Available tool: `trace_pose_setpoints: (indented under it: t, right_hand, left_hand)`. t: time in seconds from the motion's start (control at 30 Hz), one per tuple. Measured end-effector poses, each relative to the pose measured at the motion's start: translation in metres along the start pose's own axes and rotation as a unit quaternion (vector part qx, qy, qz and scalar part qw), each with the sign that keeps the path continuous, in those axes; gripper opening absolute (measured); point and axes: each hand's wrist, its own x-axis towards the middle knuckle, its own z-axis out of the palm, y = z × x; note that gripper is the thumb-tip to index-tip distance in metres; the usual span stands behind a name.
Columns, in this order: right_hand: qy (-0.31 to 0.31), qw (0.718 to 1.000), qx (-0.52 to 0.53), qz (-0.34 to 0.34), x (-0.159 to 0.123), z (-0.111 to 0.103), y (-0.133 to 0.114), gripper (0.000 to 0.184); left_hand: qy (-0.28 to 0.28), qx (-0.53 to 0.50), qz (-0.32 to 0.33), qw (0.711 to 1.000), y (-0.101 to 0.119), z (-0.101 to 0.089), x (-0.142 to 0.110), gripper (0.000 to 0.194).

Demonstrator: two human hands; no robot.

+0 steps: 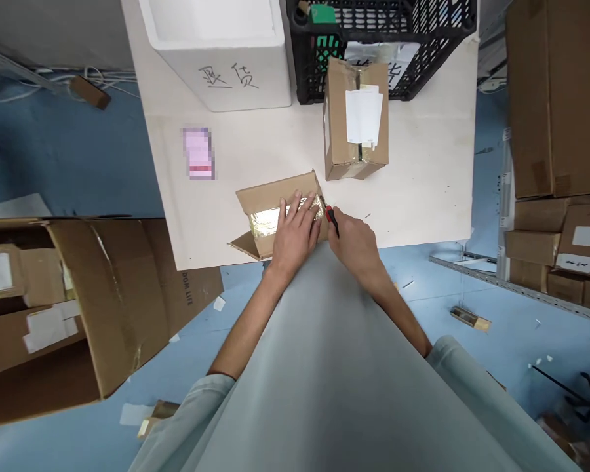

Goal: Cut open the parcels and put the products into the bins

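Observation:
A small cardboard box (278, 194) with shiny clear tape lies at the table's front edge, a flap sticking out at its left end. My left hand (297, 233) rests on its taped side, fingers stretched out and holding nothing. In my right hand (354, 246) is a red and black utility knife (331, 216), gripped by the handle. Its tip is at the right end of the box; whether the blade is in the cardboard I cannot tell.
On the white table (423, 190) stand a taped carton (334, 141), a white foam bin (248, 78), a black plastic crate (309, 78) and a blurred pink item (198, 153). A large open carton (113, 295) with boxes inside stands left; stacked cartons (555, 98) are at right.

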Motion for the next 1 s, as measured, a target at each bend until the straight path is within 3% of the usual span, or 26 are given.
trace_pose_setpoints:
  t: [0.13,0.37,0.5,0.63,0.73,0.87,1.0]
  right_hand:
    - [0.013,1.0,-0.019,0.018,0.0,0.003,-0.006,0.035]
    - [0.058,0.996,-0.039,0.045,0.029,0.021,-0.016,0.037]
    - [0.056,0.996,-0.025,0.063,0.021,0.015,-0.011,0.038]
    - [0.1,0.993,0.016,0.065,0.01,0.012,0.025,0.044]
    - [0.123,0.985,0.035,0.112,0.028,0.028,0.067,0.046]
    - [0.062,0.979,0.029,0.191,0.071,0.069,0.117,0.049]
    - [0.006,0.973,0.034,0.229,0.094,0.105,0.144,0.06]
  left_hand:
    - [0.002,-0.016,0.005,1.0,-0.002,0.004,-0.003,0.045]
    - [0.007,-0.04,0.011,0.999,-0.005,0.013,-0.006,0.048]
    - [0.024,-0.043,0.009,0.999,-0.008,0.01,-0.003,0.048]
    - [0.029,-0.03,0.014,0.999,-0.012,0.007,0.0,0.047]
    - [0.032,-0.004,0.017,0.999,-0.014,0.006,0.003,0.046]
    - [0.039,0.04,0.026,0.998,-0.015,0.005,0.008,0.044]
    - [0.057,0.058,0.015,0.997,-0.019,-0.005,0.007,0.043]
